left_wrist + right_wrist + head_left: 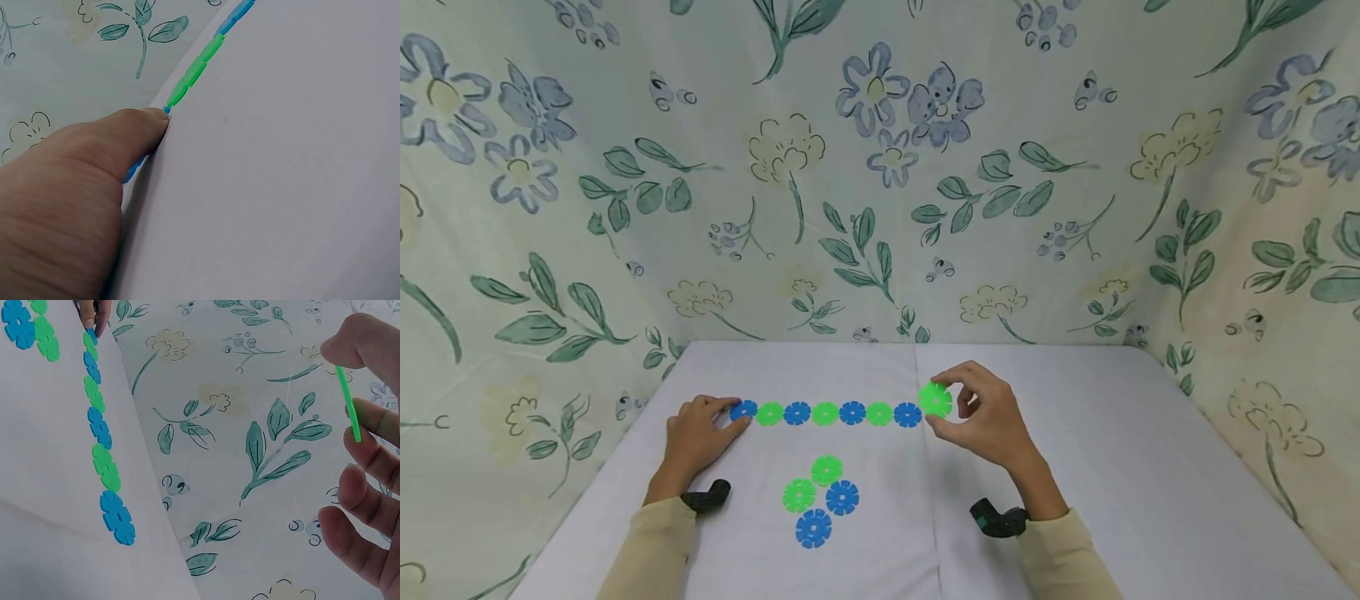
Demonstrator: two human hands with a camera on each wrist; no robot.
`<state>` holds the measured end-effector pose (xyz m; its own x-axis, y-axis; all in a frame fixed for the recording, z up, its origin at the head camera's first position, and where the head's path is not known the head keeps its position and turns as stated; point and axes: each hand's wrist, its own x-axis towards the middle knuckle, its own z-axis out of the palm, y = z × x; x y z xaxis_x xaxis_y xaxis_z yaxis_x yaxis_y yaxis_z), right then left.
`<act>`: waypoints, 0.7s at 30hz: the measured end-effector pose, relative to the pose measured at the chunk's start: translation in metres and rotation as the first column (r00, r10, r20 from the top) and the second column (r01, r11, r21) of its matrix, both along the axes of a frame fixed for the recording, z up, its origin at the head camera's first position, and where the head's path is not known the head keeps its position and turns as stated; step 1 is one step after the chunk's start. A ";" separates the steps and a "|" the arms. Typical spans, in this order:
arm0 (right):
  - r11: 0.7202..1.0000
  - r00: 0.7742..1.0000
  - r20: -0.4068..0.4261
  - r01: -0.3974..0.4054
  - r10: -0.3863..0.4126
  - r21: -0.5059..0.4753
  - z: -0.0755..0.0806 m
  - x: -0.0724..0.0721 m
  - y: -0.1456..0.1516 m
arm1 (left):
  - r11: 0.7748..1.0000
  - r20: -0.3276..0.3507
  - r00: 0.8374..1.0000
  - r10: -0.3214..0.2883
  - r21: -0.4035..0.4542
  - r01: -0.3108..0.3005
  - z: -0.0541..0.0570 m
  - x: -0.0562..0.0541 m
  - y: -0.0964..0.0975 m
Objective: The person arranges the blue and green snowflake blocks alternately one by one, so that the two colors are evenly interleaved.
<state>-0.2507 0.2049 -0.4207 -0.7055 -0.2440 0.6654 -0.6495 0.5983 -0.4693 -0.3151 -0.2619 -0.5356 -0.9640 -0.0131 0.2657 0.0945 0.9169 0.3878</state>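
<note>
A straight row of alternating blue and green notched plastic discs (824,413) lies across the white table. At the row's left end my left hand (698,435) pinches a blue disc (744,409) between thumb and index finger; in the left wrist view the thumb (134,134) hides most of it. My right hand (988,412) holds a green disc (936,400) by its edges between thumb and fingers, beside the blue disc (907,415) at the row's right end. In the right wrist view that green disc (350,406) appears edge-on, raised off the table.
In front of the row lies a loose cluster of two green discs (799,495) and two blue discs (813,528). The table (1112,467) is covered in white cloth with a crease right of centre. Floral fabric (880,183) hangs behind and at both sides.
</note>
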 end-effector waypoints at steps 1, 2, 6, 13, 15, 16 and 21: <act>1.000 1.000 -0.010 0.003 -0.003 -0.006 0.000 0.000 0.001 | 1.000 0.001 1.000 0.000 -0.002 0.000 0.000 0.000 0.000; 1.000 1.000 -0.022 0.004 -0.004 -0.011 -0.001 -0.001 0.002 | 1.000 0.002 1.000 0.000 -0.004 0.000 0.000 0.000 0.000; 0.999 0.998 -0.059 0.025 -0.027 -0.043 -0.002 -0.003 0.005 | 1.000 -0.001 1.000 -0.001 -0.007 0.001 -0.001 0.000 0.000; 0.986 0.988 -0.097 0.103 -0.116 -0.130 -0.017 -0.014 0.009 | 1.000 -0.002 1.000 0.007 0.001 -0.007 -0.001 -0.001 0.000; 0.982 0.987 -0.092 0.116 -0.131 -0.152 -0.023 -0.017 0.011 | 1.000 0.002 1.000 0.005 0.000 -0.005 0.000 0.000 0.000; 0.980 0.987 -0.086 0.122 -0.137 -0.160 -0.026 -0.019 0.012 | 1.000 0.002 1.000 0.005 0.001 -0.005 0.000 0.000 0.000; 0.970 0.983 -0.052 0.165 -0.177 -0.178 -0.038 -0.025 0.015 | 1.000 -0.002 1.000 -0.001 0.002 0.001 0.002 0.001 0.001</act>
<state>-0.2761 0.2203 -0.4592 -0.6793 -0.0013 0.7339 -0.5779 0.6174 -0.5337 -0.3137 -0.2613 -0.5339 -0.9633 -0.0130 0.2680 0.0960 0.9160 0.3895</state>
